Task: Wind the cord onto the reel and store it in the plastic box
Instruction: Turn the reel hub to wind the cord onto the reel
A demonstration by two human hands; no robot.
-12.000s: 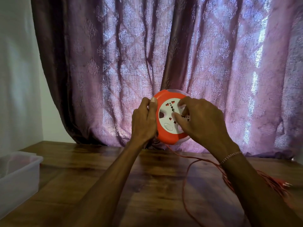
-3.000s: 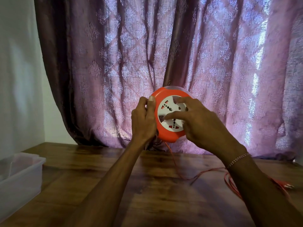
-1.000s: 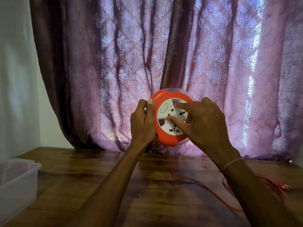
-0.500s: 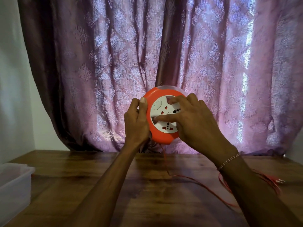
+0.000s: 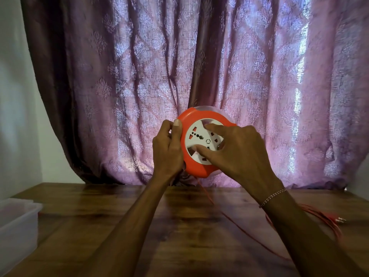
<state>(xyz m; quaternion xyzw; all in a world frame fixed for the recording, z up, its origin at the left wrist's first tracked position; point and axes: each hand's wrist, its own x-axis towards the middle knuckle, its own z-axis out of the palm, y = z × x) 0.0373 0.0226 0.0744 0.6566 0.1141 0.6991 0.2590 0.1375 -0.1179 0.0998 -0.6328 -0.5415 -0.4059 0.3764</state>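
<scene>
Currently the reel [image 5: 201,144] is held up in the air above the worktop [image 5: 179,226], in front of the purple curtain [image 5: 199,56], its white socket face [image 5: 199,140] turned toward the camera. Left hand [image 5: 167,150] clamps the reel's left edge: thumb lies along the orange rim, the other fingers wrap round the back, so that grip is pressed on the reel. Right hand [image 5: 237,154] lies over the right half of the socket face, fingers spread; index fingertip touches the upper part of the white disc, thumb tip presses the lower left part near a red socket hole. That grip is spread and bearing on the face rather than pinching anything. Cord [image 5: 229,218] drops thin and red from the reel's bottom edge, runs down and right across the worktop, passes under the right forearm, and ends in a loose bundle by the right edge, where the plug [image 5: 339,219] with its pale pins lies. How much cord is already wound inside I cannot tell. Plastic box [image 5: 18,222], translucent, sits on the worktop at the far left, well apart from the reel, lidless and cut off by the frame. A thin bracelet [image 5: 272,196] circles the right wrist.
</scene>
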